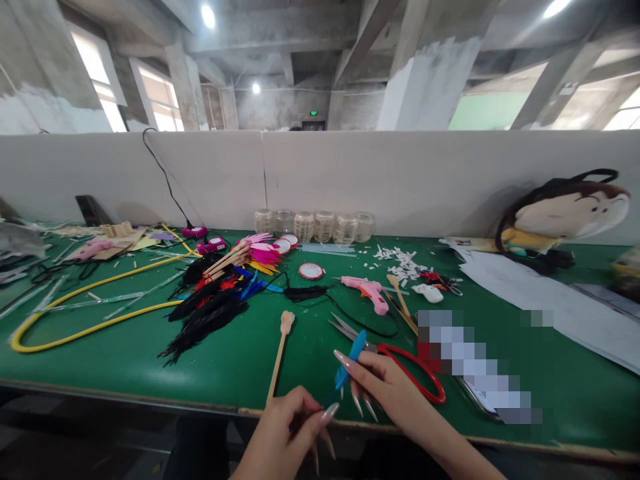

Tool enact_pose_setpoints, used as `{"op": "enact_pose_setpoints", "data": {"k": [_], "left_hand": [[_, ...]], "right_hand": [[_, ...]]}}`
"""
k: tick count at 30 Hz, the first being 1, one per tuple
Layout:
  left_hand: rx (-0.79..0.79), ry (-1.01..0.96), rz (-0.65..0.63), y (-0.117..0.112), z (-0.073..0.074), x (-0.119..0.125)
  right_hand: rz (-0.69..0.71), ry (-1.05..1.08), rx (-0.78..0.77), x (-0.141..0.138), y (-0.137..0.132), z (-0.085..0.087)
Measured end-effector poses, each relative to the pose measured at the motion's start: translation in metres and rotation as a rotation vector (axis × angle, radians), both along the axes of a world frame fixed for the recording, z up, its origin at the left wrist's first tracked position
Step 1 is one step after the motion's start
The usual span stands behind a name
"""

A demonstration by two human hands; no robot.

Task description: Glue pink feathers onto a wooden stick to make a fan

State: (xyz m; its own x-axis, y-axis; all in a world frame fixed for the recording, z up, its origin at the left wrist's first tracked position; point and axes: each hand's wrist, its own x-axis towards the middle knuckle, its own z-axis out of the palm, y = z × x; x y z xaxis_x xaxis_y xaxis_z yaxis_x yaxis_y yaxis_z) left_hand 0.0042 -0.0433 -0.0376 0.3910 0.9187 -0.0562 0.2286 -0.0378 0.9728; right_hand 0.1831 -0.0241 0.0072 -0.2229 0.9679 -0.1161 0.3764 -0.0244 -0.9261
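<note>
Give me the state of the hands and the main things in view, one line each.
Blue feather: held, tilted
Left hand: pinched at the feather's lower end
Right hand: closed on the feather
Scissors: lying, blades parted
Glue gun: lying on its side, unheld; on or off, can't tell
Wooden stick: lying, unheld
Jars: standing in a row
Yellow tube: bent round in a loop
Green sign: lit

Single view, head-worn. Looks forward and down from the near side of the green table (240, 360); left hand (286, 430) and right hand (395, 392) close below. Faces far partition (380, 180) roughly square-on; wide take, ceiling (275, 30) included.
</note>
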Motion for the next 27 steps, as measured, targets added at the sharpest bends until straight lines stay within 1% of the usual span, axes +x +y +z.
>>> {"op": "enact_pose_setpoints", "data": {"k": [2, 4, 6, 8, 12, 13, 15, 18, 22, 25, 27], "left_hand": [[-0.093, -0.067, -0.024, -0.001, -0.002, 0.001], [-0.21, -0.14, -0.082, -0.003, -0.004, 0.002], [-0.271, -0.162, -0.139, -0.005, -0.005, 0.001], [-0.228, -0.101, -0.156, -0.007, -0.005, 0.0], [0.049, 0.107, -0.09, -0.009, 0.001, -0.001], [0.104, 0.131, -0.076, -0.009, 0.003, 0.0], [0.167, 0.142, -0.057, -0.009, 0.007, 0.001], [0.196, 0.142, -0.041, -0.01, 0.009, 0.003], [0.207, 0.107, -0.02, -0.011, 0.003, 0.003], [0.19, 0.019, 0.084, -0.012, -0.002, 0.003], [0.152, -0.041, 0.146, -0.012, -0.006, 0.003]], "right_hand": [[0.015, 0.025, -0.033, -0.002, -0.001, 0.001], [0.036, 0.029, -0.07, -0.005, -0.003, 0.001], [0.049, 0.025, -0.11, -0.007, -0.005, 0.001], [0.054, 0.023, -0.135, -0.008, -0.006, 0.0], [0.029, 0.061, -0.144, -0.01, -0.004, -0.003], [0.024, 0.076, -0.145, -0.01, -0.003, -0.004], [0.021, 0.099, -0.144, -0.01, -0.002, -0.006], [0.004, 0.122, -0.152, -0.01, -0.001, -0.008], [-0.039, 0.144, -0.158, -0.011, -0.001, -0.006], [-0.092, 0.177, -0.163, -0.009, 0.0, -0.005], [-0.127, 0.204, -0.157, -0.008, 0.0, -0.005]]}}
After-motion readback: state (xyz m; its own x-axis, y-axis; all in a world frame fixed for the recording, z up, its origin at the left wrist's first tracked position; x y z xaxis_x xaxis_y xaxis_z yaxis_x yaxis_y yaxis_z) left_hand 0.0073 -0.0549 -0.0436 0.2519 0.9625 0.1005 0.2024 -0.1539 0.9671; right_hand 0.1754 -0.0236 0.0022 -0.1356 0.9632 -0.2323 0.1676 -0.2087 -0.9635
